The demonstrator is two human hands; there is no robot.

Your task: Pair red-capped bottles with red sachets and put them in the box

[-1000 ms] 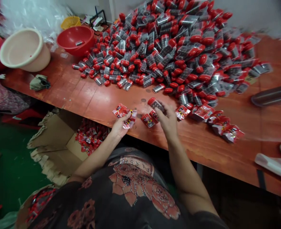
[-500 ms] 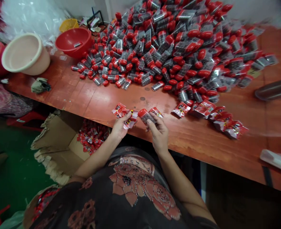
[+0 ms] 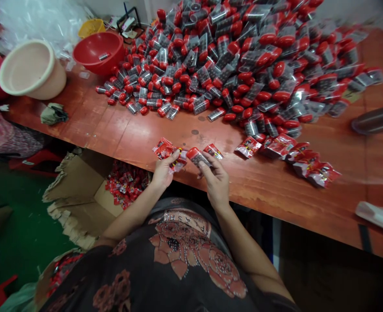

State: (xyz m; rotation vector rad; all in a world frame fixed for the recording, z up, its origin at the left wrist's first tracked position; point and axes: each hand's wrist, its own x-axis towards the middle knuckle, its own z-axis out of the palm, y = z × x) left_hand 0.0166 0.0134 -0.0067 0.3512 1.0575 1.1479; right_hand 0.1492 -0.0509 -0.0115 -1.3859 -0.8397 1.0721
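Note:
My left hand (image 3: 162, 172) is closed on a bunch of small red printed packets (image 3: 166, 151) at the near edge of the red-brown table (image 3: 129, 138). My right hand (image 3: 215, 180) grips a clear tube with a red cap (image 3: 198, 157), held next to the packets, with one more red packet (image 3: 212, 151) against its fingers. A large heap of the same red-capped tubes (image 3: 237, 60) covers the middle and far side of the table. A row of loose red packets (image 3: 289, 156) lies to the right of my hands.
A cream basin (image 3: 32, 69), a red bowl (image 3: 97, 52) and a yellow bowl (image 3: 90, 27) stand at the far left. Below the table edge, an open cardboard box (image 3: 81, 195) holds red packets. A grey roll (image 3: 376, 119) lies at the right.
My right hand has drawn back from the heap with a tube and brought it next to the packets in my left hand. The left hand has hardly moved.

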